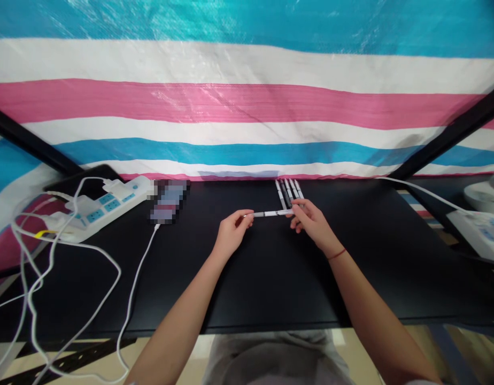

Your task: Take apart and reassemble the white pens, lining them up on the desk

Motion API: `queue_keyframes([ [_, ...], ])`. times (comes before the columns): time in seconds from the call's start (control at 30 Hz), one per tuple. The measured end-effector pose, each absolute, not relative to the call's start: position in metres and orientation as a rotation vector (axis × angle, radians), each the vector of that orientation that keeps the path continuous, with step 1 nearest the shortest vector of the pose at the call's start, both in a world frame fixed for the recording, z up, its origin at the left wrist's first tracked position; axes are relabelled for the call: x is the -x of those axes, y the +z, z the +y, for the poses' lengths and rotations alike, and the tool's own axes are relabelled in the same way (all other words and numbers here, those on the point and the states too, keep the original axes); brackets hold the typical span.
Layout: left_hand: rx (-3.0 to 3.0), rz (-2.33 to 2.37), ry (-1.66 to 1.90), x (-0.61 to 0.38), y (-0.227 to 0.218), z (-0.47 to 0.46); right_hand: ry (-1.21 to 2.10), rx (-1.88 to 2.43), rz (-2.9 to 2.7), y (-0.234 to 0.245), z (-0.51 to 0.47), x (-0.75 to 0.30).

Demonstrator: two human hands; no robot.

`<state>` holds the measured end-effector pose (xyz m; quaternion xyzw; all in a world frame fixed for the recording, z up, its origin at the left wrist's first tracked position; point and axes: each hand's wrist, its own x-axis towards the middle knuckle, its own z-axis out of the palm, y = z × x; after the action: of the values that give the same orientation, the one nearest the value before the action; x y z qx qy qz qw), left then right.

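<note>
A slim white pen [271, 214] with grey sections lies level between my two hands, above the black table. My left hand [234, 229] pinches its left end between thumb and fingertips. At the other end, the thumb and fingers of my right hand [311, 222] close on the pen. Just behind it, several similar white pens [289, 192] lie side by side in a row, pointing to the back of the table. Their near ends are partly hidden by my right hand.
On the left, a white power strip [110, 206] holds plugs, with tangled white cables [50, 256] beside it. A phone [167, 203], blurred out, lies on the black table [271, 289] with its cable attached. Another power strip [479, 230] is at far right. A striped sheet [247, 101] hangs behind.
</note>
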<state>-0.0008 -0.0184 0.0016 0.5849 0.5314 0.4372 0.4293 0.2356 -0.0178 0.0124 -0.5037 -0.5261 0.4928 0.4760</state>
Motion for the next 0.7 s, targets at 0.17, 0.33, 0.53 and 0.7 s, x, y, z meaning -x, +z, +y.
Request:
queue_keyframes([
  [0.17, -1.464, 1.329, 1.081, 0.0005, 0.0013, -0.0185, 1.109, 1.249, -1.343, 0.013, -0.0176, -0.2361],
  [0.33, -1.446, 1.321, 1.088, 0.0009, -0.0003, -0.0177, 1.175, 1.203, -1.278, 0.012, -0.0171, -0.235],
  [0.53, -1.446, 1.336, 1.074, 0.001, 0.0008, -0.0177, 1.158, 1.261, -1.342, 0.0109, -0.0166, -0.2362],
  [0.7, -1.424, 1.329, 1.087, 0.001, 0.0008, -0.0172, 1.187, 1.254, -1.258, 0.0109, -0.0159, -0.2355],
])
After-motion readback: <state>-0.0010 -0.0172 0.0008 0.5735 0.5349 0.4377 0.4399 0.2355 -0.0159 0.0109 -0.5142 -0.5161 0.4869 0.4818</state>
